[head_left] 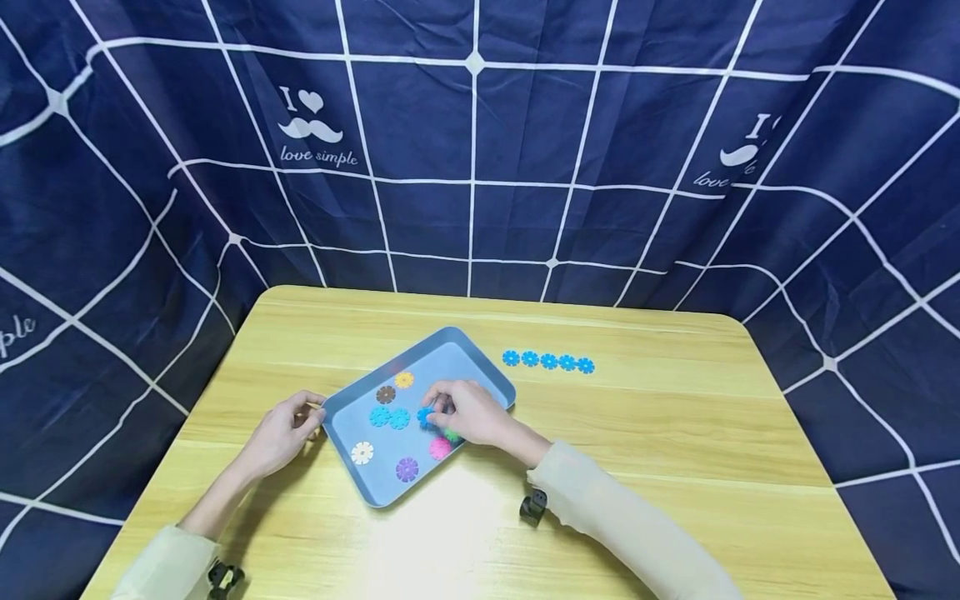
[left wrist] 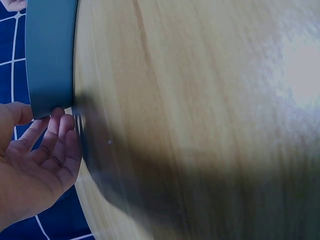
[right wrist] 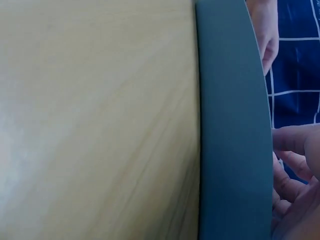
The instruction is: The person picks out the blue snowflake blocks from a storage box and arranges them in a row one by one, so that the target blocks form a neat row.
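A shallow blue-grey tray [head_left: 450, 346] lies at a slant on the wooden table. My left hand [head_left: 279, 433] pinches its left corner, thumb at the rim and fingers against the outer wall, as the left wrist view also shows. Over the tray, my right hand [head_left: 468, 412] pinches a blue notched plastic disc [head_left: 424, 417] between thumb and fingers. Two light-blue discs [head_left: 389, 417] lie left of it. A pink disc [head_left: 440, 448] and a partly hidden green disc [head_left: 452, 435] are under the right hand. In the right wrist view, the tray wall [right wrist: 232, 125] hides the fingertips.
Elsewhere in the tray are orange [head_left: 404, 380], brown [head_left: 386, 395], cream [head_left: 362, 453] and purple [head_left: 407, 469] discs. Several blue discs [head_left: 549, 362] form a row on the table [head_left: 637, 417], right of the tray's far end. A dark blue curtain [head_left: 525, 225] hangs behind.
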The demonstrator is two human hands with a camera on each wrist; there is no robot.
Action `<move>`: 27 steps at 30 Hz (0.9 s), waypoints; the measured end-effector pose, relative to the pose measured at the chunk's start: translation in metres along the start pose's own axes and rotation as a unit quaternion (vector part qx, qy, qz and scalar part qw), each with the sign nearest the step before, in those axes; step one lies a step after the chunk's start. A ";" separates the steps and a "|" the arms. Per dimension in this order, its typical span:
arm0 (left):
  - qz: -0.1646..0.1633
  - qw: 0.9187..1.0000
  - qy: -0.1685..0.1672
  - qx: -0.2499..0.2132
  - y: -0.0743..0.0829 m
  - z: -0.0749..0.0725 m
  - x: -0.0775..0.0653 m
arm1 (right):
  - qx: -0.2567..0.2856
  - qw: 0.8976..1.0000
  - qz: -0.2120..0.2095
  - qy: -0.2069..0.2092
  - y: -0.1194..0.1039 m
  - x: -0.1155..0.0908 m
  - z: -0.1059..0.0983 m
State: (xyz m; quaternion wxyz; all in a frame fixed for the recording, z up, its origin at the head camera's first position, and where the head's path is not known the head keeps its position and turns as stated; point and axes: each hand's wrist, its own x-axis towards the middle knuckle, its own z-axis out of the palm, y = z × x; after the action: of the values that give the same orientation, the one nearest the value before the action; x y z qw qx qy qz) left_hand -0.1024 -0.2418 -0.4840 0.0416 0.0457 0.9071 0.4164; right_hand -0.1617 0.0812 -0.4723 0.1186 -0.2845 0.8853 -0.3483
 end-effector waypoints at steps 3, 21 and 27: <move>-0.001 1.000 -0.001 -0.001 0.000 0.000 0.000 | 0.006 1.000 -0.007 0.004 0.001 -0.003 -0.005; -0.005 1.000 -0.008 -0.011 0.001 -0.001 -0.001 | 0.070 0.995 0.013 0.064 0.009 -0.019 -0.040; -0.005 1.000 -0.008 -0.010 0.000 -0.001 0.000 | 0.076 0.993 0.020 0.092 0.016 -0.025 -0.050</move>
State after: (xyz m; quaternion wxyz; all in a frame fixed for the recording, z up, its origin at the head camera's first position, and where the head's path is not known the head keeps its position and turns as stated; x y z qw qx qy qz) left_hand -0.1023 -0.2423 -0.4833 0.0514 0.0437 0.9029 0.4245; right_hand -0.1685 0.1330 -0.4459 0.0643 -0.2239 0.8687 -0.4371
